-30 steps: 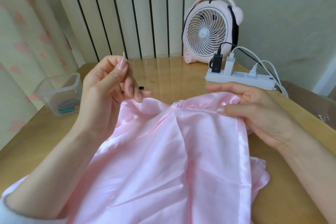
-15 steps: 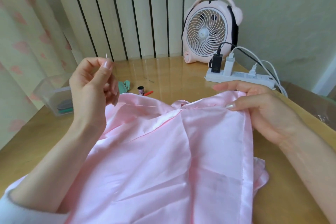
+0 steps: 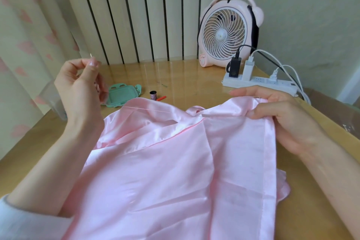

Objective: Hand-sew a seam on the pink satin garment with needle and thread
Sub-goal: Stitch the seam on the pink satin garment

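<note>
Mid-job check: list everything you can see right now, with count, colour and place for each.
garment: one, pink satin, spread over the near table
thread: one, pale, taut across the garment's top
needle: one, metal, above left fingertips
lid: one, mint green, left of the spool
spool: one, dark, mid table
red item: one, beside the spool
fan: one, pink, back right
power strip: one, white, plugs in it
table: one, wooden
left hand: raised, pinching the needle
right hand: gripping the garment's top edge
</note>
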`<state>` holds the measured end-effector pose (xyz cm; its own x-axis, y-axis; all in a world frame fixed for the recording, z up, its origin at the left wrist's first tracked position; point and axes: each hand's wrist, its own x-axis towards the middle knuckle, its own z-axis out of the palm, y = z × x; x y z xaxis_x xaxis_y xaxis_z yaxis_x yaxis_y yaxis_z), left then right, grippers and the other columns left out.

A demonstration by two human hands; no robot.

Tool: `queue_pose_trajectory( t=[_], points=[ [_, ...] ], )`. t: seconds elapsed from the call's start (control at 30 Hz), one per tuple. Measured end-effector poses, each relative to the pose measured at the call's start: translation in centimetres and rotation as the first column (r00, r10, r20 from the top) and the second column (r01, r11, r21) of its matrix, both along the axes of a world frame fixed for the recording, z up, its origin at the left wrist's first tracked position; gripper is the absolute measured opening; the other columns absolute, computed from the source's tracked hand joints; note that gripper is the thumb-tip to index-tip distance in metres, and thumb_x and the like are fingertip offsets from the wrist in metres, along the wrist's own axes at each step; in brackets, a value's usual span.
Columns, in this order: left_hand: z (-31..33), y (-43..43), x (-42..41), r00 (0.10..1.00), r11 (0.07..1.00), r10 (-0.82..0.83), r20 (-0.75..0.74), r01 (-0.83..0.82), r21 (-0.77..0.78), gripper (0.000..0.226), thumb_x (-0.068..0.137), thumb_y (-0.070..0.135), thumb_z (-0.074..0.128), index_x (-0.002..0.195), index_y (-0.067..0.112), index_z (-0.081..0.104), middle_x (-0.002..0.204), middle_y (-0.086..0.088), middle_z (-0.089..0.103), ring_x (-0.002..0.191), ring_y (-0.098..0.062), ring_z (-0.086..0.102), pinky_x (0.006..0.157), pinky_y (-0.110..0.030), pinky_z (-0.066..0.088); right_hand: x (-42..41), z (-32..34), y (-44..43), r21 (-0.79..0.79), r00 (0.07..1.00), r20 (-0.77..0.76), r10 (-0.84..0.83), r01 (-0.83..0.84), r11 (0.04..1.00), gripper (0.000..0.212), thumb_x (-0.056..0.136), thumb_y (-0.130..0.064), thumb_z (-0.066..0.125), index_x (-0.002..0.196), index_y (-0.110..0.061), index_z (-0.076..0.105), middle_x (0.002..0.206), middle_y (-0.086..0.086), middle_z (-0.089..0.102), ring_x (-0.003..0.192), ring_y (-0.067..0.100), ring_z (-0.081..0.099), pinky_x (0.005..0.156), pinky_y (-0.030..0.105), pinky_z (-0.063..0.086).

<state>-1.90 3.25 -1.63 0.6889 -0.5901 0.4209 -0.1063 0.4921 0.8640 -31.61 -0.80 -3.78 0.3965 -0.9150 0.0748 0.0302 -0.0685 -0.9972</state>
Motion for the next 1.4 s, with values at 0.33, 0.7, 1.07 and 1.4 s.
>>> queue_pose_trajectory(
  t=[0.33,0.7,1.07,1.4],
  points=[
    [0.3,0.2,0.1,1.000,1.000,-0.018,-0.023,0.018,0.012,0.018,0.093,0.006,0.045,0.078,0.016,0.049,0.037,0.009,0.040,0.034,-0.007,0.031,0.036,-0.014,0.019,-0.1,-0.7,-0.4,-0.024,0.998,0.025,0.053,-0.053,0.998,0.039,0.063,-0.009,0.060,0.099,-0.016,0.073,0.090,0.022,0.048,0.080,0.037,0.033,0.060,0.043,0.011],
    [1.6,3.4,-5.5,0.744,0.802,-0.597,0.300,0.569,0.183,0.013,0.085,0.018,0.058,0.080,0.011,0.048,0.061,-0.003,0.070,0.060,-0.015,0.067,0.058,-0.020,0.050,1.5,-0.7,1.0,-0.624,0.909,-0.257,-0.329,0.104,0.775,0.032,0.071,-0.033,0.069,0.103,-0.034,0.067,0.108,-0.010,0.065,0.105,0.011,0.056,0.086,0.020,0.042],
    [0.0,2.9,-8.5,0.570,0.662,-0.734,0.369,0.723,0.200,0.017,0.073,0.010,0.072,0.070,0.022,0.062,0.107,0.007,0.069,0.102,-0.004,0.063,0.081,-0.016,0.046,4.1,0.1,4.4,-0.252,0.977,0.177,0.119,-0.072,0.965,0.007,0.066,-0.012,0.077,0.071,-0.010,0.073,0.065,0.007,0.067,0.063,0.013,0.061,0.064,0.018,0.049],
    [-2.0,-0.7,-5.0,0.326,0.311,-0.933,0.151,0.523,0.794,0.032,0.093,-0.007,0.050,0.114,0.015,0.038,0.110,-0.016,0.068,0.102,-0.019,0.060,0.093,-0.033,0.047,0.3,1.8,1.3,-0.150,0.915,0.392,-0.095,0.165,0.975,0.005,0.071,-0.015,0.061,0.071,-0.012,0.057,0.055,0.001,0.050,0.048,0.012,0.041,0.047,0.019,0.036]
  ],
)
